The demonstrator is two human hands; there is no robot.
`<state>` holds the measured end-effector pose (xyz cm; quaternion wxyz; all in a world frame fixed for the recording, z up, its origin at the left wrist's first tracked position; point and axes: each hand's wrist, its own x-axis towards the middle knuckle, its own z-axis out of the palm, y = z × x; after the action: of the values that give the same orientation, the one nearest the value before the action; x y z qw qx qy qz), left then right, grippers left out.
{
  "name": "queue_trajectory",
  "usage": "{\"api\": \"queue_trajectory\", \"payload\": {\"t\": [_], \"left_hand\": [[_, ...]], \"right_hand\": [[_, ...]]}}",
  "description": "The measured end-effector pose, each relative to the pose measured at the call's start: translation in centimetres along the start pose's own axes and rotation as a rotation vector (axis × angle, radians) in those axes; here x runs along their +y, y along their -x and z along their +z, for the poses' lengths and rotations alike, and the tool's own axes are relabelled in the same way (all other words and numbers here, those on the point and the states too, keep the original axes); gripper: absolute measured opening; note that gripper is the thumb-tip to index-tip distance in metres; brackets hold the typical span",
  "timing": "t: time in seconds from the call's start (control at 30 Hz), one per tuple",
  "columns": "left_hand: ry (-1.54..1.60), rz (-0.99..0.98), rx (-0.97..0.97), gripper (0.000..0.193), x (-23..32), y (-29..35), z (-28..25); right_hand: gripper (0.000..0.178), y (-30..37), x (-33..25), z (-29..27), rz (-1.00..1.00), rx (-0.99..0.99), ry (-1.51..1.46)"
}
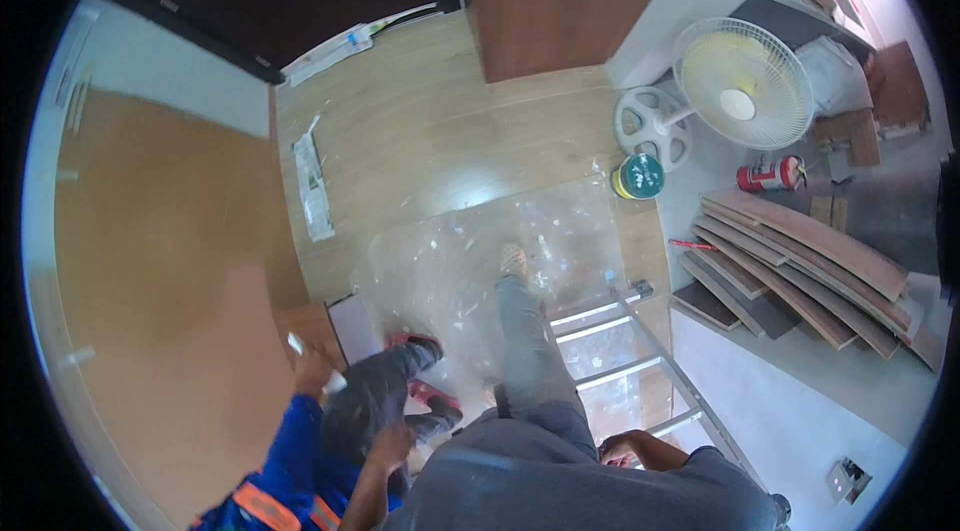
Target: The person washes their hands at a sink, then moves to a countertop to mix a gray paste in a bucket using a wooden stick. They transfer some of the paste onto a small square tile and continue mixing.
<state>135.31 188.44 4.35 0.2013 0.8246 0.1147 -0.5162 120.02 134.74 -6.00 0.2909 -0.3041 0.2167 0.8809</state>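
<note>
My left hand [393, 444] hangs at my side, in front of a crouching person's dark trouser leg [375, 396]. Its fingers are too indistinct to read. On the other side, my right hand [622, 447] is held near my hip with its fingers curled, and nothing shows in them. It is close to the rungs of a metal ladder [620, 371]; whether it touches them I cannot tell. The person at my left wears a blue sleeve [292, 436] with orange bands. That person's hand [312, 371] grips a white object against the brown panel [160, 301].
A stained translucent sheet [440, 271] covers the floor under my feet. Ahead right stand a green-lidded can [640, 177] and a white fan [740, 81]. A red fire extinguisher [768, 175] and stacked boards [800, 271] lie to the right. Paper [312, 186] lies ahead left.
</note>
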Motion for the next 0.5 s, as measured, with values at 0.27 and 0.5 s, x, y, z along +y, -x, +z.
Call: {"api": "queue_trajectory", "payload": {"t": [0.27, 0.5], "left_hand": [[1.636, -0.059, 0.255, 0.035, -10.7, -5.5, -4.3], [1.514, -0.042, 0.112, 0.030, -6.1, -3.6, -2.5]], "right_hand": [[0.019, 10.7, -5.8, -0.9, -0.158, 0.041, -0.035], [0.021, 17.7, -8.3, -4.8, -0.250, 0.182, -0.064]]}}
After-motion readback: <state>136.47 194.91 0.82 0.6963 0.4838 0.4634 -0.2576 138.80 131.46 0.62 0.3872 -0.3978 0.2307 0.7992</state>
